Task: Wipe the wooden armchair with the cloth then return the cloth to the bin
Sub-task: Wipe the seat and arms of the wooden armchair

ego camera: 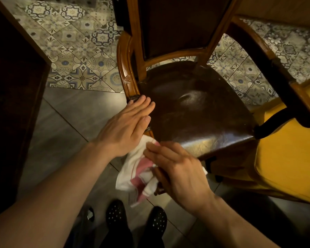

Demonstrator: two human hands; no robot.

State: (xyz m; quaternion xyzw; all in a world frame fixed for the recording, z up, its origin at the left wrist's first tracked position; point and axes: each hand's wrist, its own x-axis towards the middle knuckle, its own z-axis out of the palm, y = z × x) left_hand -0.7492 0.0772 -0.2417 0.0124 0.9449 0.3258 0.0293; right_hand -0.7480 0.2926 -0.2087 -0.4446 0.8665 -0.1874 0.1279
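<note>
The wooden armchair [195, 104] stands in front of me, with a dark leather seat, a dark padded back and curved brown arms. My left hand [125, 124] lies flat with fingers together on the seat's front left corner, by the base of the left arm post. My right hand [177, 169] presses a white cloth with pink stripes [134, 174] against the front left leg, just under the seat edge. The cloth hangs loose below my fingers. No bin is in view.
A yellow surface [284, 158] lies at the right, close to the chair's right arm [258, 51]. Dark wooden furniture [13, 86] fills the left side. Patterned tiles [75, 51] cover the floor beyond the chair. My black shoes [136, 217] stand on grey tiles below.
</note>
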